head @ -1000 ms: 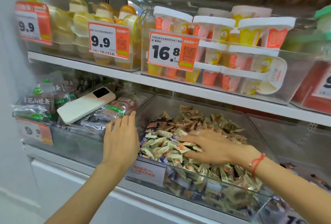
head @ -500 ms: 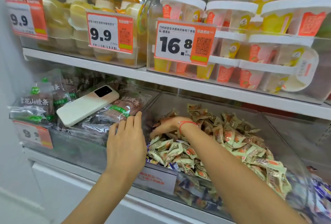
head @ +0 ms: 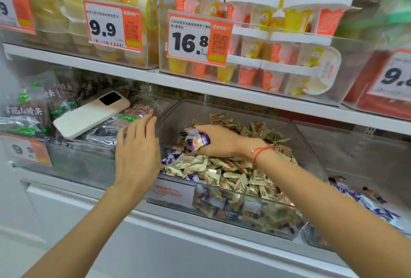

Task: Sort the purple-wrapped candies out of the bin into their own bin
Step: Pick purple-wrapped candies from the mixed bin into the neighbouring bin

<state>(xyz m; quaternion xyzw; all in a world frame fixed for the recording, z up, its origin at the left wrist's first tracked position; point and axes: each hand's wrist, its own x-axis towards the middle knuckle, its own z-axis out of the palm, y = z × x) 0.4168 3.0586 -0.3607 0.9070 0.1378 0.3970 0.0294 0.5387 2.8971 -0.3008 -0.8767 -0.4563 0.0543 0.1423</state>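
A clear plastic bin (head: 262, 217) on the lower shelf is heaped with pale green and brown wrapped candies (head: 233, 173). A few purple-wrapped candies (head: 171, 159) show at its left side. My right hand (head: 219, 140) reaches into the bin's back left and grips a small bunch of purple-wrapped candies (head: 199, 140) just above the heap. My left hand (head: 138, 155) lies flat with straight fingers against the bin's left wall, holding nothing. A second clear bin (head: 378, 208) to the right holds purple-wrapped candies.
A white phone (head: 89, 116) lies on bagged snacks (head: 26, 113) in the bin to the left. The shelf above (head: 222, 89) carries pudding cups (head: 266, 39) behind price tags (head: 191, 39) and overhangs the candy bin.
My right hand swept from the middle of the heap to the bin's back left, closed on purple-wrapped candies and lifted them. My left hand stayed at the bin's left wall.
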